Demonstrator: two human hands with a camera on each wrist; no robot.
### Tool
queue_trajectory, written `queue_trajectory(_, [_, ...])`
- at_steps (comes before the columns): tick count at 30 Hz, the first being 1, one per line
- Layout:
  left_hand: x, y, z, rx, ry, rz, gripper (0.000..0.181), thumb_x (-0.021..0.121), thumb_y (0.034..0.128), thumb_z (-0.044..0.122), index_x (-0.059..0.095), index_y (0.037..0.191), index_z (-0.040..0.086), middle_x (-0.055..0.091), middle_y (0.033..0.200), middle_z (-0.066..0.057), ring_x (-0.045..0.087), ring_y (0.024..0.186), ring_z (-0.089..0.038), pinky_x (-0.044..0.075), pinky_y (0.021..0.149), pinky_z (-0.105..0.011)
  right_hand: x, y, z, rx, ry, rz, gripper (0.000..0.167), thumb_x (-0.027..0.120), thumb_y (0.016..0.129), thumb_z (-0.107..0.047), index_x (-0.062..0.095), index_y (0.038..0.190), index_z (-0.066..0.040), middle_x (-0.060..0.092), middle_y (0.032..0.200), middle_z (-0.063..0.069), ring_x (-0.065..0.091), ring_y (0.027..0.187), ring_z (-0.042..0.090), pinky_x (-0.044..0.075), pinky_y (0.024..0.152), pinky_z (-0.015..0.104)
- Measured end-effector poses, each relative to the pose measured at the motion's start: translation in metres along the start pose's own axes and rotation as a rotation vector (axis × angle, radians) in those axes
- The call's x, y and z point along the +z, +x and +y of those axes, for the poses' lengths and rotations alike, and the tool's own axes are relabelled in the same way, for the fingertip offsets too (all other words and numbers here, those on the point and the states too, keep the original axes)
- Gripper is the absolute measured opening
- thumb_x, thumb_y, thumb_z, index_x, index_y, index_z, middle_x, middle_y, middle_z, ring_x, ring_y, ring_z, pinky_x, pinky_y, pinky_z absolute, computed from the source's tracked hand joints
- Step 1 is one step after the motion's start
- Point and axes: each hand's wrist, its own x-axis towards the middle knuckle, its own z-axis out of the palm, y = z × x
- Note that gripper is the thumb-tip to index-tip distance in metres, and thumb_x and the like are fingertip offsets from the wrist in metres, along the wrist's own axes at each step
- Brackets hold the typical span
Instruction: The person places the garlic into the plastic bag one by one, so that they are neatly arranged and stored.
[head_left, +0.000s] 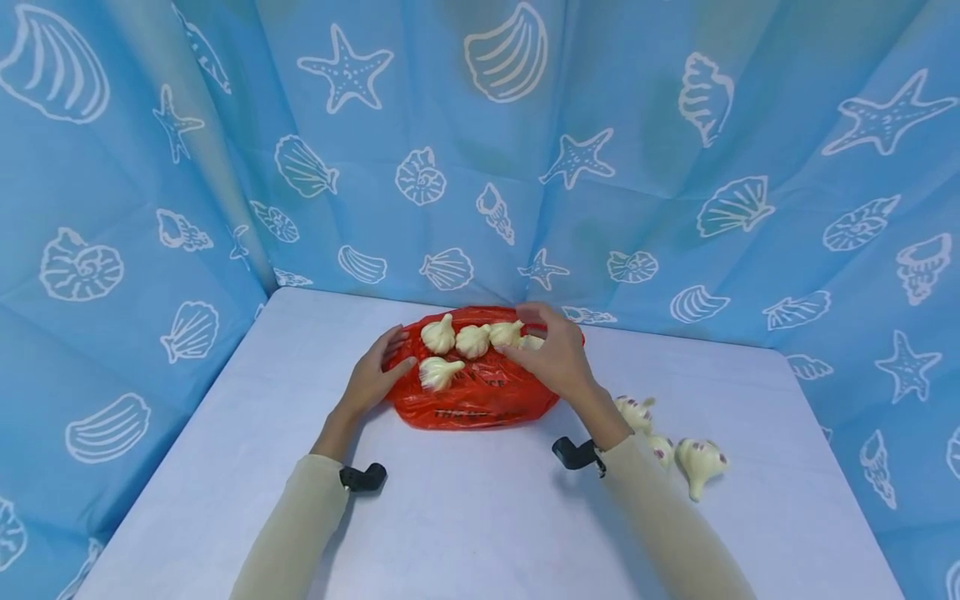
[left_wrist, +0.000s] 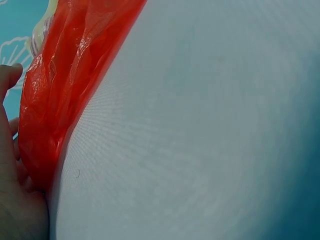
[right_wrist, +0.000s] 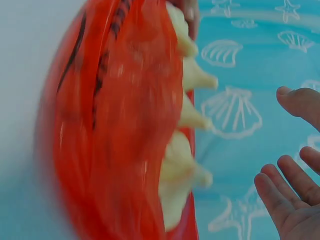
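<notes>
A red plastic bag with dark lettering lies on the white table, and several garlic bulbs sit on top of it. My left hand rests against the bag's left end, its thumb apart from the fingers. In the left wrist view that hand touches the side of the red bag, some fingertips hidden behind it. Over the bag's right part is my right hand, beside the rightmost bulb. The right wrist view shows the right hand with fingers spread and nothing held.
Right of the bag, purple-marked garlic bulbs lie on the table, one of them whole in view and others partly behind the right forearm. A blue curtain with white shells and starfish stands around the table's back and sides.
</notes>
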Motion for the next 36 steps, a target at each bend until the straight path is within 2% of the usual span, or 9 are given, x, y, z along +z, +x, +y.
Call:
queue_trajectory(4, [0.0,0.001,-0.001,-0.003,0.004,-0.003,0.077,0.069,0.0889,0.04,0.03,0.153,0.023,0.043,0.147,-0.004,0.041,0.135,-0.025,0.04,0.106,-0.048,-0.023,-0.006,0.01,0.029,-0.081,0.021,0.057,0.083,0.078,-0.024,0.057,0.126,-0.007,0.062,0.123,0.012,0.057,0.113,0.03,0.053,0.088,0.049])
queue_trajectory(8, [-0.001,0.001,-0.002,0.005,-0.002,-0.006,0.076,0.069,0.0896,0.038,0.03,0.153,0.023,0.043,0.147,-0.003,0.041,0.135,-0.024,0.039,0.106,-0.048,-0.044,-0.016,0.02,0.094,-0.14,0.025,0.063,0.084,0.077,-0.026,0.054,0.13,-0.008,0.06,0.126,0.01,0.056,0.115,0.031,0.055,0.086,0.049])
queue_trajectory(12, [0.0,0.001,-0.001,0.003,-0.006,-0.002,0.075,0.069,0.0896,0.037,0.031,0.152,0.023,0.043,0.147,-0.002,0.041,0.135,-0.024,0.039,0.107,-0.048,-0.062,-0.026,0.03,0.156,-0.174,0.024,0.068,0.085,0.075,-0.024,0.052,0.133,-0.01,0.058,0.129,0.009,0.055,0.117,0.03,0.054,0.087,0.047])
queue_trajectory(17, [0.0,0.001,-0.001,0.0,-0.001,-0.003,0.076,0.069,0.0893,0.038,0.03,0.153,0.022,0.043,0.147,-0.004,0.041,0.135,-0.025,0.04,0.106,-0.049,-0.08,-0.037,0.043,0.191,-0.218,0.033,0.067,0.085,0.075,-0.028,0.052,0.132,-0.013,0.058,0.129,0.008,0.056,0.116,0.029,0.054,0.088,0.046])
queue_trajectory(27, [0.0,0.001,-0.001,-0.004,0.005,0.0,0.076,0.069,0.0894,0.038,0.03,0.152,0.023,0.044,0.147,-0.003,0.041,0.135,-0.025,0.04,0.106,-0.048,-0.095,-0.058,0.069,0.273,-0.259,0.043,0.063,0.083,0.077,-0.031,0.052,0.128,-0.011,0.058,0.126,0.011,0.056,0.114,0.031,0.052,0.091,0.048])
queue_trajectory(36, [0.0,0.001,-0.002,0.005,-0.011,-0.001,0.074,0.069,0.0904,0.036,0.031,0.153,0.023,0.044,0.146,-0.002,0.041,0.135,-0.024,0.038,0.107,-0.048,-0.102,-0.075,0.082,0.336,-0.284,0.012,0.063,0.081,0.079,-0.032,0.051,0.13,-0.009,0.058,0.127,0.016,0.056,0.115,0.035,0.05,0.093,0.049])
